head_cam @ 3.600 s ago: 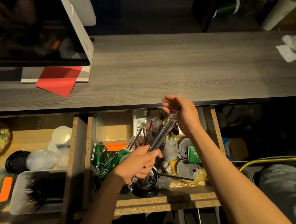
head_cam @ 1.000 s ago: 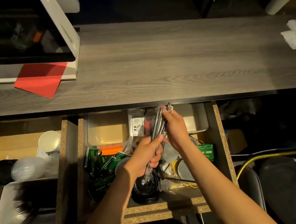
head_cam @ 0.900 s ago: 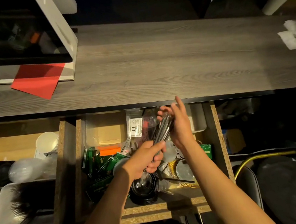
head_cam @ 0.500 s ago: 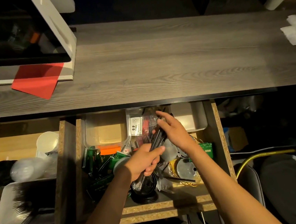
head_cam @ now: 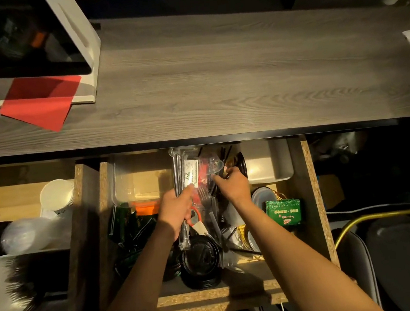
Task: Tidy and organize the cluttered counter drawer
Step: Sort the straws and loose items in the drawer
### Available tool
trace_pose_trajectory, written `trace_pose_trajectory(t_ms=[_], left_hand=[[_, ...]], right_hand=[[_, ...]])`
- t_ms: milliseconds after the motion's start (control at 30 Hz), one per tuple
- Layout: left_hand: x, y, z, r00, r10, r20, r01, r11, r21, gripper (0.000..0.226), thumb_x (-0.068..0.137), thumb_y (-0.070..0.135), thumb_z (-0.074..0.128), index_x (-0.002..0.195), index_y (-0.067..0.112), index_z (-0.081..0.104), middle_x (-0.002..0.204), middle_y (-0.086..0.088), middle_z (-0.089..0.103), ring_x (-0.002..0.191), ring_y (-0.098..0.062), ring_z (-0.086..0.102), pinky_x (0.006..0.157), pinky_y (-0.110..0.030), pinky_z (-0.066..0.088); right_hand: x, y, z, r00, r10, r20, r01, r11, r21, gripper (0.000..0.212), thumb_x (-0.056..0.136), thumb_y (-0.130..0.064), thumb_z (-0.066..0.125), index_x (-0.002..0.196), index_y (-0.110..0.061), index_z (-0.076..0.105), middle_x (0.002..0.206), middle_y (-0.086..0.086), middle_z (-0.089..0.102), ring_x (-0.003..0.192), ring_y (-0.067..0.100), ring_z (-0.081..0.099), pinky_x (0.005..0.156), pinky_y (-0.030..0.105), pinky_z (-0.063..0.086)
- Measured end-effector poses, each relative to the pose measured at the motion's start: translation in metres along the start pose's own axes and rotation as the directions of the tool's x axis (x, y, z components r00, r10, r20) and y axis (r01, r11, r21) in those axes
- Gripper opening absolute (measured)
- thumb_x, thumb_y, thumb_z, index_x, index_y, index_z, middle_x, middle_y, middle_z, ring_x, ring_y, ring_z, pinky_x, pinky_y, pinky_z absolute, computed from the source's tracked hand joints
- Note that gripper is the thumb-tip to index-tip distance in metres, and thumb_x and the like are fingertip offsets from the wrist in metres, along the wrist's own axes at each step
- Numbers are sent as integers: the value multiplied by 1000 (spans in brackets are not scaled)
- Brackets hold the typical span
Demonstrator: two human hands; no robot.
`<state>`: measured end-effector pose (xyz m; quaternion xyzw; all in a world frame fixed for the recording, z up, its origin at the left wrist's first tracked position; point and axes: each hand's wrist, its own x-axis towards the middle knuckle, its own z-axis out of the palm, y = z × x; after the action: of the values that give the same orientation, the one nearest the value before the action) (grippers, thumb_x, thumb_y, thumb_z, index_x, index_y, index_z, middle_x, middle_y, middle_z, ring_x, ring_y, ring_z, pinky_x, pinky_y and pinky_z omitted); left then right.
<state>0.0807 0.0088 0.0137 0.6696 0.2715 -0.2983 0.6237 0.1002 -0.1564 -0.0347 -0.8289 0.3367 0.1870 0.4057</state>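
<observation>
1. The counter drawer (head_cam: 311, 195) is pulled out under the wood counter (head_cam: 216, 79) and it's a real mess. One drawer is being worked; a second open one sits at 9 o'clock from it.

2. Containers, as far as I can count: one clear tub (head_cam: 136, 179) in the back-left corner, one white tray (head_cam: 270, 164) back-right at about 1 o'clock from the hands, one stack of black lids (head_cam: 200, 256) at the front, and one green box (head_cam: 283, 211) at 3 o'clock.

3. The key bit: the bundle of wrapped cutlery (head_cam: 179, 173) runs 12-to-6, basically straight front to back, just left of the drawer's middle. The left hand (head_cam: 178, 209) is wrapped around its lower half, so that hand already owns it.

4. The right hand (head_cam: 233, 184) is at 3 o'clock from the bundle, close but not touching it. Its fingers are curled into the loose dark pieces (head_cam: 221, 153) toward the back; I honestly can't tell if it's actually pinching one.

5. My guess is the bundle goes down along that same 12-to-6 line, and the right hand feeds in more strays.

6. Loose stuff: at least one clear fork (head_cam: 204, 195) between the hands. The rest is too tangled and dim to count.
</observation>
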Motion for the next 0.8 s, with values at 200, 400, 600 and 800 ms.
trace_pose_trajectory(t_ms=[200,400,600,800], left_hand=[[8,-6,5,1000,4,-21,-5,999,-40,43,99,31,58,113,-10,53,56,0,43,41,-12,35,39,-25,35],[11,-10,0,1000,-19,-19,19,999,-27,49,98,35,58,122,-8,51,59,2,43,42,-9,38,40,-23,37],[4,-8,0,1000,17,8,-17,1000,-14,35,99,34,56,107,0,59,61,1,43,45,-10,38,41,-23,38],[-6,-3,9,1000,12,24,-11,999,-37,63,98,37,57,137,-9,41,55,4,48,42,-7,45,42,-21,44]], right_hand=[[2,-11,20,993,118,7,-117,990,-79,66,84,-30,77,127,-5,34,113,14,64,103,33,65,82,40,51],[11,4,19,980,188,70,-193,979,72,39,86,-22,76,113,-4,54,88,8,67,75,19,67,63,28,50],[4,1,17,988,103,113,-126,967,220,17,97,-25,59,97,-9,60,90,9,67,77,20,64,62,28,48],[-23,-2,-9,999,-45,10,38,924,381,17,103,-28,49,96,-13,53,89,2,59,80,12,55,72,30,44]])
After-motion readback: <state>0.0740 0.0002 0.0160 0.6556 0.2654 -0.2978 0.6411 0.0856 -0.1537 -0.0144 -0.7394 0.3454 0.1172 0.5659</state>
